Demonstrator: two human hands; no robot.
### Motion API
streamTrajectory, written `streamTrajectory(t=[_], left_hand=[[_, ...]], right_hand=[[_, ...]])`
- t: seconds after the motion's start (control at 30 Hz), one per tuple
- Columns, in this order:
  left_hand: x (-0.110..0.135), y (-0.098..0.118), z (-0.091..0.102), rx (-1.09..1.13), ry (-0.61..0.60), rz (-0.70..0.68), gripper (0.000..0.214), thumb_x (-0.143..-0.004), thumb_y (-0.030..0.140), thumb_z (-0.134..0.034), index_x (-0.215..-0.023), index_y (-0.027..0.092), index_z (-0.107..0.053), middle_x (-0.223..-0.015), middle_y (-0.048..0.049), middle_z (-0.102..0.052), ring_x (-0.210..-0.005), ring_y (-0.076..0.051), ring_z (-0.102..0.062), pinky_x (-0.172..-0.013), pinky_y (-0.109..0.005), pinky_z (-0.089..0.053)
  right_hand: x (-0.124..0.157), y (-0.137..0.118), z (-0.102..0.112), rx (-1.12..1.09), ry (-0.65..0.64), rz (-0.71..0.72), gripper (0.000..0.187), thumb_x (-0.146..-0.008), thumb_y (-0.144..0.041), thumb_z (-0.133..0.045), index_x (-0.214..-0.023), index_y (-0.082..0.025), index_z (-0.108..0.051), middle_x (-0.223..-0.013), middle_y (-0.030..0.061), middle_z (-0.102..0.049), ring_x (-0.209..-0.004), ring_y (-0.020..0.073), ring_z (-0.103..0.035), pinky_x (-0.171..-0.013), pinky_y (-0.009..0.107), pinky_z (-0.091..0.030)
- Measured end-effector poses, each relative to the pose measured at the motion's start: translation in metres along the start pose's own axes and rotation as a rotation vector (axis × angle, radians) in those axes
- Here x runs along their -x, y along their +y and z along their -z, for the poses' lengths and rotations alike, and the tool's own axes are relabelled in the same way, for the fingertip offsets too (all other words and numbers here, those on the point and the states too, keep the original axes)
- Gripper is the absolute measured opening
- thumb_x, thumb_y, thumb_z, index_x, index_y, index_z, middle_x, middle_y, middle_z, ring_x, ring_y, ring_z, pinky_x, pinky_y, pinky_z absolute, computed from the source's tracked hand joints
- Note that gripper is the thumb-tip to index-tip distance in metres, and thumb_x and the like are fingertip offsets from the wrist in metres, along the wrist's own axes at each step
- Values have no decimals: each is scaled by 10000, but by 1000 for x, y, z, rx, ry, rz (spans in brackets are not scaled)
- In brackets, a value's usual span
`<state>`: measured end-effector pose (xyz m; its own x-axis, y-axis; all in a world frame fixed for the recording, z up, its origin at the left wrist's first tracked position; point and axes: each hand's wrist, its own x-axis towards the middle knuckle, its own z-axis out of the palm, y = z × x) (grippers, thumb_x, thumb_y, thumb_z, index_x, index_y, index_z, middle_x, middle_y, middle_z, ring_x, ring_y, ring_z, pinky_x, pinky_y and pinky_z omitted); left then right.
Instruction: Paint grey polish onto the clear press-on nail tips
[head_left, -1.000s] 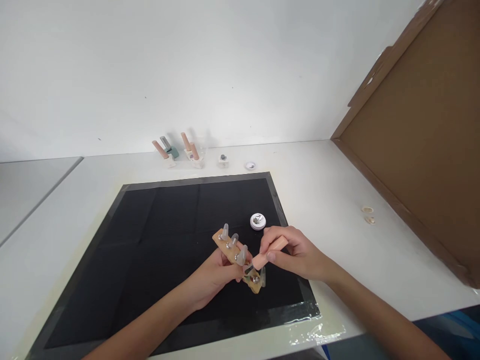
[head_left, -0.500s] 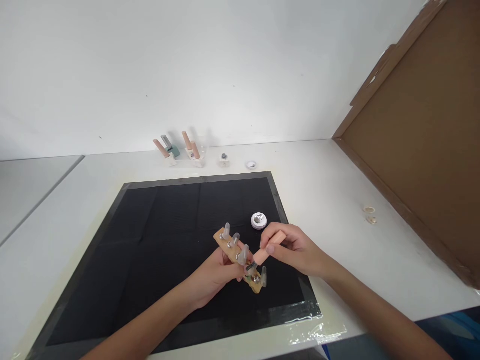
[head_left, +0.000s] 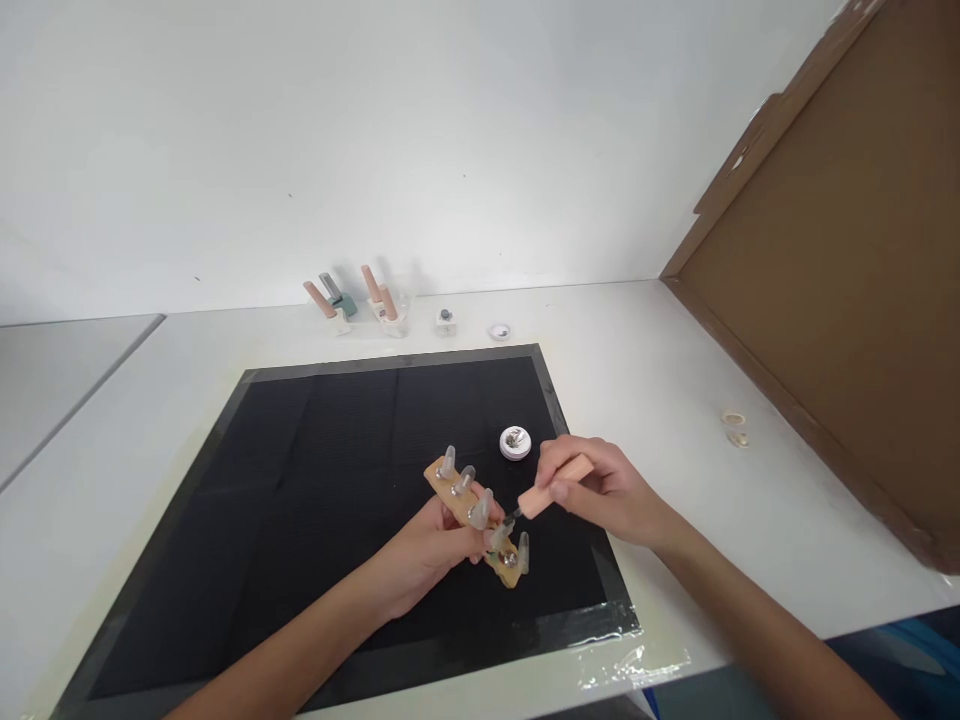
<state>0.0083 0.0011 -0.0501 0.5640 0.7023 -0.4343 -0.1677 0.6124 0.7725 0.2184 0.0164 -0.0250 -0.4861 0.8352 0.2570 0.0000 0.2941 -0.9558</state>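
Observation:
My left hand [head_left: 431, 550] is closed round the middle of a light wooden nail stand [head_left: 444, 488], which it holds tilted above the black mat. Several clear false nails [head_left: 481, 510] stick up from the stand on small silver balls. In my right hand [head_left: 600, 490] is a nail polish brush with a peach handle [head_left: 553, 487], pinched between thumb and fingers. Its dark tip is at one of the lower false nails [head_left: 502, 535], near my left thumb; whether it touches cannot be told. A small round white pot [head_left: 515, 443] with silvery contents sits on the mat just beyond my hands.
The black mat [head_left: 322, 480] is taped to a white table. Behind it stand polish bottles with peach caps [head_left: 388, 303], a green bottle [head_left: 345, 305], a small square jar [head_left: 445, 322] and a round lid [head_left: 499, 331]. A cardboard panel [head_left: 825, 280] rises at right, near two small round pieces [head_left: 735, 428].
My right hand has drawn the brush slightly up and to the right along the false nail. My left hand and the stand have stayed nearly in place.

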Motion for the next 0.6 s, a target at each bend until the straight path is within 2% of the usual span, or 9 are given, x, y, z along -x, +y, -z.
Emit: streamTrajectory(t=[0.1, 0.23, 0.3, 0.4, 0.5, 0.6], left_hand=[[0, -1, 2, 2, -21, -11, 192, -648, 199, -743, -761, 168, -591, -711, 26, -533, -651, -107, -433, -580, -240, -306], [1, -1, 1, 13, -9, -3, 202, -645, 200, -747, -774, 164, -596, -735, 23, -532, -622, -94, -413, -561, -238, -290], [1, -1, 1, 19, -7, 3, 203, -640, 200, -750, -765, 163, -594, -729, 26, -528, -616, -91, -409, -559, -237, -286], [1, -1, 1, 28, -15, 6, 196, -639, 192, -749, -756, 165, -593, -699, 31, -523, -627, -95, -420, -570, -236, -295], [1, -3, 3, 35, -18, 9, 187, -646, 181, -745, -759, 162, -598, -694, 28, -532, -640, -99, -437, -570, -234, -300], [1, -4, 4, 60, -12, 19, 208, -640, 175, -754, -786, 158, -606, -733, 14, -560, -657, -99, -464, -564, -230, -301]], right_hand=[[0, 0, -2, -5, -82, 36, 70, -869, -217, -551, -853, -186, -612, -691, 16, -653, -562, 112, -514, -520, 239, -398], [0, 2, 0, 72, 18, 1, 122, -877, -181, -526, -774, -186, -590, -699, 27, -686, -565, 122, -523, -527, 253, -411], [0, 2, 1, 76, 39, 42, 119, -880, -195, -522, -781, -188, -587, -678, 21, -668, -567, 123, -522, -532, 257, -416], [1, -1, 1, 69, -38, 132, 65, -860, -206, -553, -837, -192, -613, -697, 21, -644, -608, 128, -538, -556, 259, -424], [0, -4, 0, 98, -87, 142, 68, -837, -151, -573, -848, -196, -624, -725, 23, -657, -634, 128, -544, -578, 258, -426], [0, -4, 2, 122, -3, 113, 119, -845, -108, -542, -797, -195, -607, -697, 15, -656, -607, 122, -527, -586, 260, -418]])
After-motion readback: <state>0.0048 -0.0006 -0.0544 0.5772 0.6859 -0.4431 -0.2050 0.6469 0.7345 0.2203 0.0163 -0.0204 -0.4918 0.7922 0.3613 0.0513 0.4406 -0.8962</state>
